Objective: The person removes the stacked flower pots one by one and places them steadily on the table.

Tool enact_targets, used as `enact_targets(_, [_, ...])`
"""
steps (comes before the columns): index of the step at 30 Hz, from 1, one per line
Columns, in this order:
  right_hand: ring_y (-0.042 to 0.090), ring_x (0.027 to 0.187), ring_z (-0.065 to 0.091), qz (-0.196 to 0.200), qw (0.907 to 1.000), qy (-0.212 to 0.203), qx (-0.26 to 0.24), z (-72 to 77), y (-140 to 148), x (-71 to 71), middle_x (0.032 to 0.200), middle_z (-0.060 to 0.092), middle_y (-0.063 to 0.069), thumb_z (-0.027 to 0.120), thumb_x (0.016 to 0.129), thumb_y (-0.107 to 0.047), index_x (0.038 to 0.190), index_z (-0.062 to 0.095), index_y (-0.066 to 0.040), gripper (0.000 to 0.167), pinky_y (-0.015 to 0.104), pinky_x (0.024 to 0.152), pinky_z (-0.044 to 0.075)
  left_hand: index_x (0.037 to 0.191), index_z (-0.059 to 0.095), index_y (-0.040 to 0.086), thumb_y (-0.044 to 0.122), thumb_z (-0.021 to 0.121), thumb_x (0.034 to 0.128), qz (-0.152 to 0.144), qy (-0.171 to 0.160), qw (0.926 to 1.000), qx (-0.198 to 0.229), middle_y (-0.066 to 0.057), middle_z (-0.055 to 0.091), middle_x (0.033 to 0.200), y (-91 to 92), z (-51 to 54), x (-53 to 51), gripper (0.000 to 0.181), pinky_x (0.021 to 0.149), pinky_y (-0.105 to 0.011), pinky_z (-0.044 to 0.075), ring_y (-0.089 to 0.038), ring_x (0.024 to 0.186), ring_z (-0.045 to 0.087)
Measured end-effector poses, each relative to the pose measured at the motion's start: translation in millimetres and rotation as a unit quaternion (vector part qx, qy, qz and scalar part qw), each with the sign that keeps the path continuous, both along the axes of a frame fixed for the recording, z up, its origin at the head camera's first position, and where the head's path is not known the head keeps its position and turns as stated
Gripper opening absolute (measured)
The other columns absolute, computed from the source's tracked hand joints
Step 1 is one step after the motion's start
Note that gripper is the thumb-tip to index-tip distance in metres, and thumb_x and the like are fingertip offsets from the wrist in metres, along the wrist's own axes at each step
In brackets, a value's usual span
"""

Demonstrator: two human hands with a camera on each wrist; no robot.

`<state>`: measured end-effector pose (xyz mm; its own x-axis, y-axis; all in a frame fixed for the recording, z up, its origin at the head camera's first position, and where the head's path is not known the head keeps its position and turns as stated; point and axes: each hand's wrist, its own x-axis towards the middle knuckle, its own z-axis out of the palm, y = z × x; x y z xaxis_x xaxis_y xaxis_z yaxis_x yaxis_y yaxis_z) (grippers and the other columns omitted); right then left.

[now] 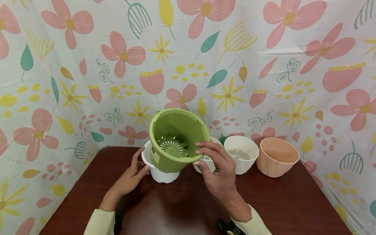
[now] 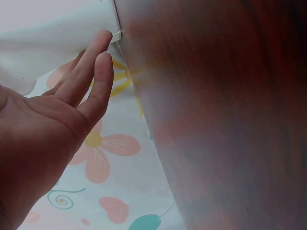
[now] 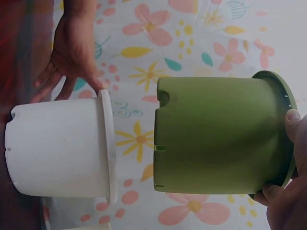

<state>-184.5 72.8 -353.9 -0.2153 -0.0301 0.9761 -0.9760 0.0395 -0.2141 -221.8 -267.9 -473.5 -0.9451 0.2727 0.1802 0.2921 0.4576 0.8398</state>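
Observation:
My right hand [image 1: 218, 169] grips the rim of a green plastic flowerpot [image 1: 167, 165], thumb outside and fingers over the edge. The pot is tilted, its slotted base and some dark bits inside showing in the head view. Below it, a white flowerpot [image 1: 164, 177] stands upright on the table; the right wrist view shows a gap between the green pot [image 3: 216, 136] and the white pot [image 3: 60, 148]. Beside the white pot, my left hand [image 1: 129, 178] has its fingers extended, the thumb touching the rim. That hand [image 2: 48, 120] holds nothing in its palm.
To the right stand a white pot [image 1: 242, 166] with a pale residue inside and a peach pot [image 1: 271, 168]. Another white pot [image 1: 200, 167] is partly hidden behind my right hand. A floral cloth [image 1: 182, 65] hangs behind the dark brown table [image 1: 164, 209].

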Motion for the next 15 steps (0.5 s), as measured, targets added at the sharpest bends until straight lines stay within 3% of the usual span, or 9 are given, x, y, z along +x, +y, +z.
enact_targets(15, [0.032,0.110,0.069,-0.001,1.0000,-0.002,0.003,-3.8,10.0,9.6,0.115,0.069,0.028,0.078,0.098,-0.013,0.107,0.074,0.007,0.022,0.024,0.097,0.055,0.167,-0.001,0.047,0.030,0.056,0.1127,-0.009,0.001,0.9999,0.008,-0.014,0.051,0.146,-0.3,-0.4,-0.7,0.081,0.098,-0.028,0.056,-0.033,0.123,0.065])
